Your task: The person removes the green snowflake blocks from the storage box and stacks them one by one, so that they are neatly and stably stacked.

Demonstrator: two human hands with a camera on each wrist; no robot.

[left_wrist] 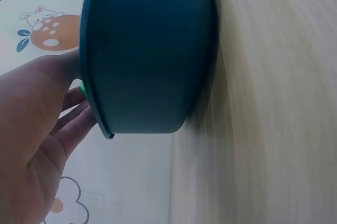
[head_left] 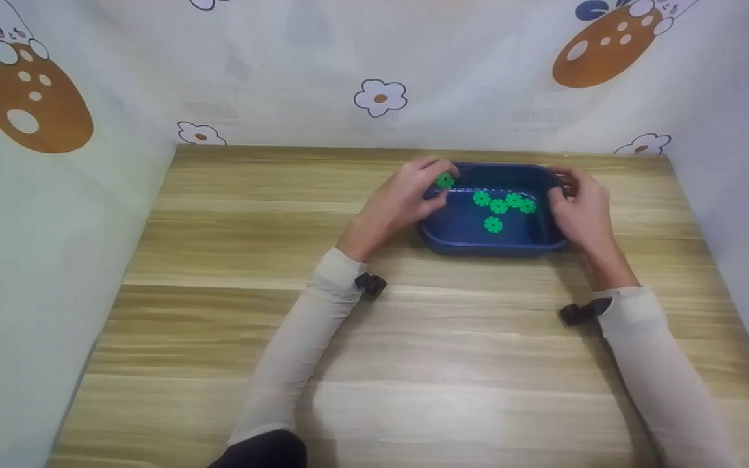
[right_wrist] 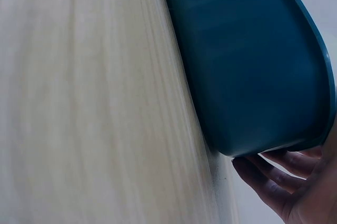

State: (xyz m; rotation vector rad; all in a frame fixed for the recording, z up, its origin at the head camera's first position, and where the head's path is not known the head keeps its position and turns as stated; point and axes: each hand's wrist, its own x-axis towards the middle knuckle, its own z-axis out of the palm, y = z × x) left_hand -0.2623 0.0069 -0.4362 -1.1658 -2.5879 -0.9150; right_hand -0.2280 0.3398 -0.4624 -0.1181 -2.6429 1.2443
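A dark blue plastic basin (head_left: pixel 495 247) stands on the wooden table, and several green flower-shaped plastic pieces (head_left: pixel 493 225) lie on its floor. Over the basin's left end, my left hand (head_left: pixel 407 195) holds one green flower-shaped piece (head_left: pixel 445 181) between thumb and fingers. In the left wrist view the basin's outer wall (left_wrist: pixel 147 56) hides most of that piece; a sliver of green shows by the fingers. My right hand (head_left: pixel 584 209) grips the basin's right end, thumb over the rim. In the right wrist view its fingers (right_wrist: pixel 263 182) lie against the outside wall.
The wood-grain table (head_left: pixel 231 227) spreads to the left and in front of the basin. A pale printed sheet (head_left: pixel 296 84) with flowers and orange shapes rises behind and at both sides. Black wrist cameras (head_left: pixel 370 285) sit on both sleeves.
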